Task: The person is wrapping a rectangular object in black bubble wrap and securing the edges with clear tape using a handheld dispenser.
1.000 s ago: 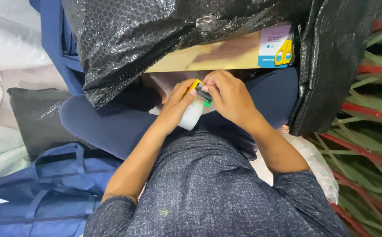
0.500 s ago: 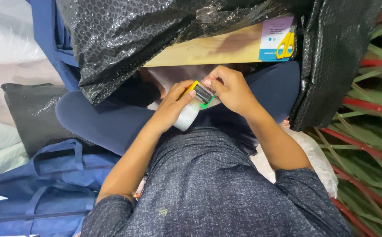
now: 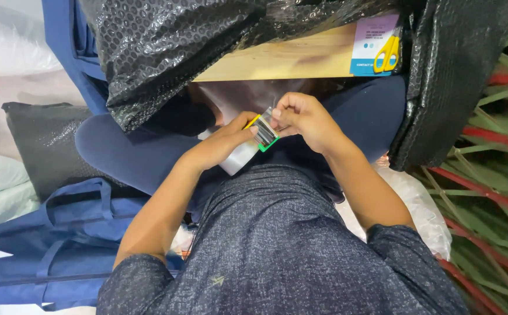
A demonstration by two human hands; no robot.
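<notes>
Tape roll [image 3: 239, 157], clear and glossy with a rounded side, sat in our lap over the dark blue trousers [image 3: 131, 157], carried in a small dispenser [image 3: 263, 133] of yellow and green plastic with a dark ridged middle. From the head view, our left hand [image 3: 222, 146] was closed around the roll, thumb pressed on the dispenser's yellow edge. Our right hand [image 3: 303, 119] was pinched shut on the thin, shiny end of the tape [image 3: 270, 116] just above the dispenser, fingertips curled tight together; how much of the strip was lifted we could not tell.

Above our hands lay a flat wooden board [image 3: 289, 58], pale and smooth-grained, partly wrapped in black bubble wrap [image 3: 166, 46] whose surface was dimpled and glinting. A rectangular paper label [image 3: 376, 52] with a picture of yellow scissors was on the board's right end. More of the black wrap hung down at the right. To the left lay blue fabric bags [image 3: 61, 233] with soft strap handles, and white padded bundles [image 3: 3, 52] beyond them. To the right, a woven mat [image 3: 487, 175] of green and red strips covered the floor. Our speckled grey shirt [image 3: 277, 245] filled the bottom of the view.
</notes>
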